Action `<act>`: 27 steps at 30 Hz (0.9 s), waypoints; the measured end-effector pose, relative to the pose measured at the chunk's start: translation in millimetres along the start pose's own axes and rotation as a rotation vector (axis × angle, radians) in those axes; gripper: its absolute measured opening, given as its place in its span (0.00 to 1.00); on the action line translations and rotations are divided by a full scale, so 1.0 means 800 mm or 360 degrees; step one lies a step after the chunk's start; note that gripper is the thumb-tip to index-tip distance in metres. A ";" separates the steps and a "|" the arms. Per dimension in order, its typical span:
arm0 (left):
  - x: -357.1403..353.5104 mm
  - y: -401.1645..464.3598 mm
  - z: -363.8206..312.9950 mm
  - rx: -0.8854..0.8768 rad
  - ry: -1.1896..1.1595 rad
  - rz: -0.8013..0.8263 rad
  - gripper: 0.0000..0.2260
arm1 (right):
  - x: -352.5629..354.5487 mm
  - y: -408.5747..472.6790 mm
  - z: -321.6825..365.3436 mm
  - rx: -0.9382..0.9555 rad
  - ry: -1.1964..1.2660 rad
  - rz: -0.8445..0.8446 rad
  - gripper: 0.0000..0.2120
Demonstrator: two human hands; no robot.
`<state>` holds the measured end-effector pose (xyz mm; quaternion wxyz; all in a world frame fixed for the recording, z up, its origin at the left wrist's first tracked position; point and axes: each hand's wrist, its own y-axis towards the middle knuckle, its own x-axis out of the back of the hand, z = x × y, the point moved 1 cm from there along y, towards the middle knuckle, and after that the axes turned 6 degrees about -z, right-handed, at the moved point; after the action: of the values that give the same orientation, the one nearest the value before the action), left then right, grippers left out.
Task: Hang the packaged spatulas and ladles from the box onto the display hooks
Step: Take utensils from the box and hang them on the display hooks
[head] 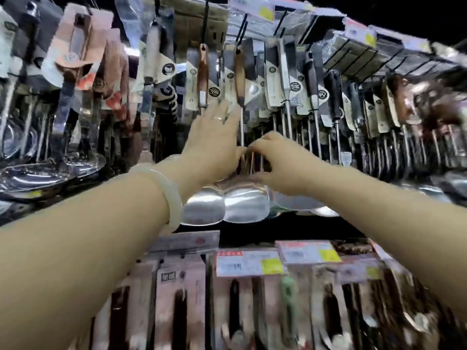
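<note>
Left hand (214,137) lay flat, fingers straight, against the hanging spatulas (242,198). Right hand (275,162) pinched thin shafts just beside it; blur hid which. Box out of sight. We judged: steady the row, keep the handles parallel, let each settle squarely on its hook.

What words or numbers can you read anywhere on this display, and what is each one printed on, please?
"304": round black sticker on the packaged spatula with a brown wooden handle.
Price tags on the shelf edge: print too blurred to read.
Card labels on the other hanging utensils: too small and blurred.
</note>
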<state>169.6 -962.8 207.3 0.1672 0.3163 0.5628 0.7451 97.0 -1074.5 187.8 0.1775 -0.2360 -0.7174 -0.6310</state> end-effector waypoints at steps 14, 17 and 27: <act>-0.089 -0.075 -0.361 -0.0645 -0.0449 0.0605 0.33 | 0.092 -0.267 -0.268 -0.0641 -0.0745 0.0504 0.33; -0.107 -0.084 -0.469 -0.0690 -0.0597 0.0659 0.32 | 0.123 -0.343 -0.344 -0.0796 -0.0831 0.0666 0.32; -0.157 -0.157 -0.835 -0.0930 -0.1031 0.1040 0.34 | 0.225 -0.589 -0.553 -0.1267 -0.1022 0.0997 0.30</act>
<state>-191.1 -1489.7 -58.1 0.1727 0.6284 0.1245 0.7482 -335.6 -1535.0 -37.3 0.0273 -0.6634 -0.3400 -0.6661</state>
